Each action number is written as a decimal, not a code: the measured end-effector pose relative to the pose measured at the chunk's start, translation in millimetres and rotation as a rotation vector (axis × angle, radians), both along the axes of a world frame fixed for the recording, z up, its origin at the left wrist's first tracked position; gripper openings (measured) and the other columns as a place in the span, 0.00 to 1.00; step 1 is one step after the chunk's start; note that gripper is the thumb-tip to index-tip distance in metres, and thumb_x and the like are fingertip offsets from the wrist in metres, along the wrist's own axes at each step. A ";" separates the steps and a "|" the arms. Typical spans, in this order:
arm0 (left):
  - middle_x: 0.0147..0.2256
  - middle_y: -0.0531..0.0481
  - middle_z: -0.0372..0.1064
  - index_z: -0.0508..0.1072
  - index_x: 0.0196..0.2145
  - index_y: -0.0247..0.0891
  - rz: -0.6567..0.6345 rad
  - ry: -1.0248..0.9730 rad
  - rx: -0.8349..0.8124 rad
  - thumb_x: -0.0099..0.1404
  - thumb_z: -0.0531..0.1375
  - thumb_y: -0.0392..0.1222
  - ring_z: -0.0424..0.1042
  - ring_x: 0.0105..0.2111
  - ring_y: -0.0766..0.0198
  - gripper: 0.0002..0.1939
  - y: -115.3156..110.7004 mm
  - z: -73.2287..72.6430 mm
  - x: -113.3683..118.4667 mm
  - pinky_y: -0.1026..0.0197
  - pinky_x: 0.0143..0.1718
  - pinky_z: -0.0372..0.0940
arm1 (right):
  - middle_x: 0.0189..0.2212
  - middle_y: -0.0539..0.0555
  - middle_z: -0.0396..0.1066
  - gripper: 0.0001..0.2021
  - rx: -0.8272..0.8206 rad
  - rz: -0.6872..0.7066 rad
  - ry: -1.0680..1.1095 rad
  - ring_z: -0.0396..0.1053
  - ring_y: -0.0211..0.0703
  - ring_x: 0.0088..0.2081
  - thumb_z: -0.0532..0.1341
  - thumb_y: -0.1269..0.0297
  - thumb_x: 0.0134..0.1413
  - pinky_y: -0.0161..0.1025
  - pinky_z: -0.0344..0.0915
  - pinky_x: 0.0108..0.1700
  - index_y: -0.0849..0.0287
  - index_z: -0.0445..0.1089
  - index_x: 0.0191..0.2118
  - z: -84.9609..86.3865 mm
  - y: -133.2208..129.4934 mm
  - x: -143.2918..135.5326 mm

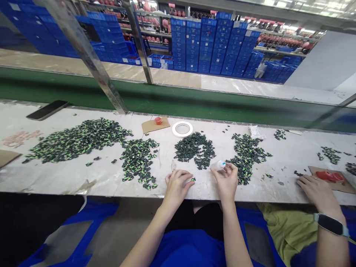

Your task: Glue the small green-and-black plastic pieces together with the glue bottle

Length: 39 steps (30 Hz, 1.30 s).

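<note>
My left hand point(179, 184) is closed in a pinch at the table's near edge, with a small black-and-green part point(193, 179) at its fingertips. In my right hand point(228, 181) is a small white bottle with a blue tip point(219, 165), gripped between thumb and fingers and tilted. Just beyond the hands lies a pile of small dark pieces point(191, 146). Black-and-green parts are heaped to the left of my left hand point(139, 159), and another such heap point(244, 157) lies beside my right hand.
A roll of white tape point(182, 129) and a red cap on cardboard point(158, 121) sit at the back. Farther left are a large heap point(80, 139) and a phone point(48, 110). A co-worker's hand point(315, 189) rests at right by cardboard with red items point(329, 175). Metal posts point(105, 81) rise behind.
</note>
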<state>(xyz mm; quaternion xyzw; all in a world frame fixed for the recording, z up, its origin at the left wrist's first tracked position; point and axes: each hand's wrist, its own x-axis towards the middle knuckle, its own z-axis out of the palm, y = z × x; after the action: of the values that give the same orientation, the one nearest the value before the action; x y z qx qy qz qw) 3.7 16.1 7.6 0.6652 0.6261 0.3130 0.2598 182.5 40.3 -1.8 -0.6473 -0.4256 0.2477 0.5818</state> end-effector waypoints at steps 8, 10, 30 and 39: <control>0.37 0.49 0.76 0.79 0.30 0.45 -0.015 0.016 0.083 0.59 0.63 0.38 0.70 0.44 0.53 0.04 1.9 -16.2 -0.9 0.49 0.46 0.57 | 0.37 0.58 0.73 0.07 0.264 0.068 -0.787 0.66 0.49 0.40 0.58 0.68 0.61 0.47 0.64 0.45 0.56 0.73 0.41 -2.6 -23.8 -29.2; 0.36 0.49 0.77 0.78 0.30 0.45 -0.008 0.006 0.111 0.60 0.63 0.38 0.70 0.42 0.52 0.04 0.9 -18.2 -3.5 0.49 0.45 0.58 | 0.38 0.59 0.72 0.10 0.149 0.154 -0.820 0.65 0.51 0.41 0.55 0.70 0.62 0.47 0.65 0.43 0.56 0.73 0.43 -7.1 -22.2 -37.9; 0.35 0.47 0.76 0.79 0.35 0.43 -0.040 -0.267 0.132 0.62 0.60 0.46 0.76 0.37 0.56 0.09 -9.7 -12.1 -16.9 0.53 0.43 0.70 | 0.33 0.59 0.68 0.21 -0.103 0.297 -0.850 0.67 0.52 0.38 0.50 0.83 0.51 0.45 0.69 0.38 0.56 0.72 0.43 -7.0 -22.4 -42.1; 0.35 0.47 0.77 0.79 0.35 0.42 -0.006 -0.360 0.158 0.62 0.59 0.44 0.75 0.39 0.56 0.09 -11.7 9.1 -3.4 0.54 0.43 0.71 | 0.33 0.55 0.79 0.10 -0.117 0.432 0.121 0.77 0.47 0.34 0.63 0.59 0.52 0.43 0.74 0.39 0.58 0.78 0.36 23.6 -39.1 -32.3</control>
<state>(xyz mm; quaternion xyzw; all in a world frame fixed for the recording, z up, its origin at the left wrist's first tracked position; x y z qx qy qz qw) 0.2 4.4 16.7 0.6185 0.5410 0.4747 0.3154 150.2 1.2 21.8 -0.5577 -0.5037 0.4293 0.5010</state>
